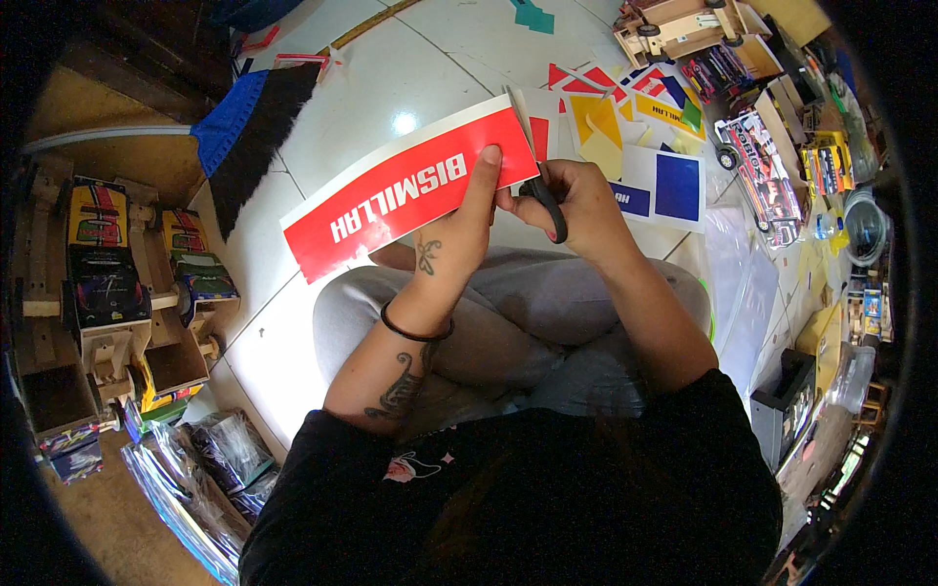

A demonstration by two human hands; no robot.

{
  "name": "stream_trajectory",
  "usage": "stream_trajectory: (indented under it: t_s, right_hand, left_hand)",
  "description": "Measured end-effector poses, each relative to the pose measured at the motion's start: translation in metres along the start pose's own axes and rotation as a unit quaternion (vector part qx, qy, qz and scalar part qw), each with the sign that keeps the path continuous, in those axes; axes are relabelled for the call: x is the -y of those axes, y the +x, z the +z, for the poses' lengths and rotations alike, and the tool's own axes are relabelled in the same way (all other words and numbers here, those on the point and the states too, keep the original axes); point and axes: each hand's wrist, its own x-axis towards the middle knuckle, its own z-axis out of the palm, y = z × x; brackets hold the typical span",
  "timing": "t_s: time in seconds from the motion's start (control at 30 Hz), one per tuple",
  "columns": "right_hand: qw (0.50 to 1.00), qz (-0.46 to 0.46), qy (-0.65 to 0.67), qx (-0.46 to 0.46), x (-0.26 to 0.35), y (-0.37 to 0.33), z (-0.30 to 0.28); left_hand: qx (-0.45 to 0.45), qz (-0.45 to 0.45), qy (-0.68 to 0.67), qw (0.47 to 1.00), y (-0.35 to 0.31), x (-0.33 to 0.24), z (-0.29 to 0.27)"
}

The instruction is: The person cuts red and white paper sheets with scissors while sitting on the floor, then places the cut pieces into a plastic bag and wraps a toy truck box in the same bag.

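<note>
Gripping the long red rectangular strip with white lettering and a white border (391, 207), the left hand (464, 215) has its thumb pressed flat on the printed face, near the strip's right end; its other fingers go behind, mostly hidden. The strip is held up above the crossed legs in grey trousers (366, 313), slanting from lower left to upper right (its lettering stands upside down from where the person sits).

At that right end, the right hand (576, 205) is closed around the black-handled metal scissors (553, 211), thumb and fingers wrapped about the handles. The blades point away from the body, along the strip's short edge; whether they are parted or pressed together, I cannot tell.

Beyond the hands, on the white tiled floor (420, 59), lie yellow sheet pieces (598, 122) and a white sheet with dark blue rectangles (676, 186), with clear plastic sheets (733, 283) near the right knee. A black-bristled broom with a blue head (234, 122) rests to the left, and wooden toy trucks with colourful panels (107, 283) stand nearer the left rim.
</note>
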Motion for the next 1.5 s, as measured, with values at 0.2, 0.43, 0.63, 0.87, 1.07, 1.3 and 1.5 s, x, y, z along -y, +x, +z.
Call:
stream_trajectory:
  t_s: [0.2,0.43,0.63,0.87,1.07,1.3,1.5]
  right_hand:
    - [1.0,0.01,0.015,0.005,0.004,-0.001,0.001]
    - [0.998,0.025,0.053,-0.023,0.009,-0.003,0.0]
    - [0.974,0.091,0.198,0.067,0.0,0.009,-0.012]
    - [0.893,0.011,0.449,-0.012,-0.015,0.021,-0.011]
    - [0.951,0.04,0.298,-0.076,-0.027,0.024,-0.013]
    - [0.954,0.021,0.282,-0.095,-0.039,0.031,-0.007]
    - [0.979,0.065,-0.189,0.031,-0.04,0.038,-0.022]
  left_hand:
    - [-0.005,-0.001,-0.005,1.0,0.0,0.0,0.0]
    - [-0.004,0.013,-0.034,0.999,0.0,-0.001,0.002]
    - [-0.01,0.012,-0.019,1.0,0.001,-0.001,0.001]
    - [0.074,-0.009,0.108,0.991,0.015,0.015,-0.008]
    - [0.029,-0.005,-0.005,1.0,0.029,0.038,-0.009]
    - [-0.118,-0.071,-0.282,0.95,0.067,0.056,-0.046]
    - [-0.172,0.002,-0.216,0.961,0.069,0.046,-0.051]
